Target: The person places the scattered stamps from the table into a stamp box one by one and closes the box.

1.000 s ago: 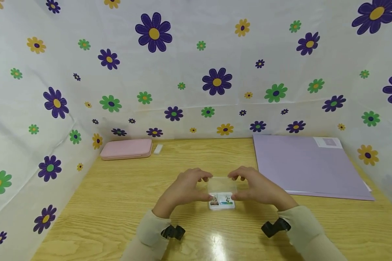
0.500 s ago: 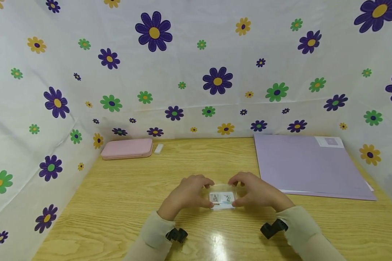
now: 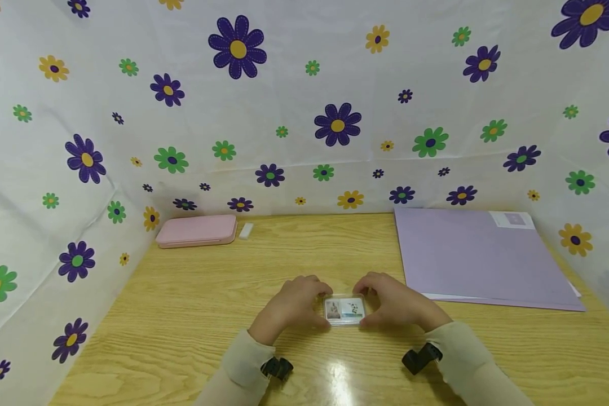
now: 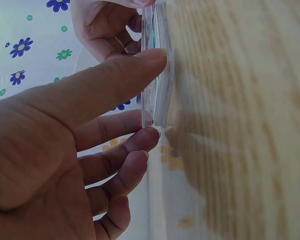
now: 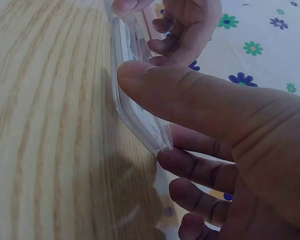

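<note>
A small clear plastic box lies flat on the wooden table in the head view, with printed cards or pictures inside. Its transparent lid lies down over the contents; whether it is fully pressed home I cannot tell. At the box's left end, my left hand grips it, thumb at the near corner and fingers at the far one. My right hand holds the right end the same way. Seen edge-on in the left wrist view, the box sits between thumb and fingers. The right wrist view shows the box's rim under the thumb.
A pink case rests at the back left, with a small white block beside it. Large purple sheets or a folder cover the back right. A flower-patterned cloth walls the table at the back and sides.
The clear lid, raised a second ago, has swung down toward me onto the box. Both hands have lowered with it, keeping their hold at the two ends.
</note>
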The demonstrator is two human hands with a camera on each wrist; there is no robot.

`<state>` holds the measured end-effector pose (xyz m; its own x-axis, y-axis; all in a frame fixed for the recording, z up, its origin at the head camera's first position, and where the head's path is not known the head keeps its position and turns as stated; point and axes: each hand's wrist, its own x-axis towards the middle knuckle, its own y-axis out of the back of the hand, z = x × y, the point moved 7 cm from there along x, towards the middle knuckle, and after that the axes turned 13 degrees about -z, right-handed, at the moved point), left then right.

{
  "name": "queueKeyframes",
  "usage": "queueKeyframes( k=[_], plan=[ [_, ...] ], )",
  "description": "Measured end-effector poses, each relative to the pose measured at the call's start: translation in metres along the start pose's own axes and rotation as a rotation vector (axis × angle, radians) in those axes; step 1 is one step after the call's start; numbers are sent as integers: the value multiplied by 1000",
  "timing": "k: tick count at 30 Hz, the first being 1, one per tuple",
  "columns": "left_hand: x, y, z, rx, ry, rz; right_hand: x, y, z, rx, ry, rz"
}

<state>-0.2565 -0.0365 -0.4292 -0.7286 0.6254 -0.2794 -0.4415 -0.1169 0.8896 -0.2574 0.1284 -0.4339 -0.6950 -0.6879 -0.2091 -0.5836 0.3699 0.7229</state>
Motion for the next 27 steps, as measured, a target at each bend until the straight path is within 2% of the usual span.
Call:
queueKeyframes(
  k=[17,27],
  plan=[
    [2,-5,0,-15,9,-19,1,-4,2,-35,-7,-3],
    [1,-4,3,24,44,0,2,-5,2,-12,-40,-4]
  ],
)
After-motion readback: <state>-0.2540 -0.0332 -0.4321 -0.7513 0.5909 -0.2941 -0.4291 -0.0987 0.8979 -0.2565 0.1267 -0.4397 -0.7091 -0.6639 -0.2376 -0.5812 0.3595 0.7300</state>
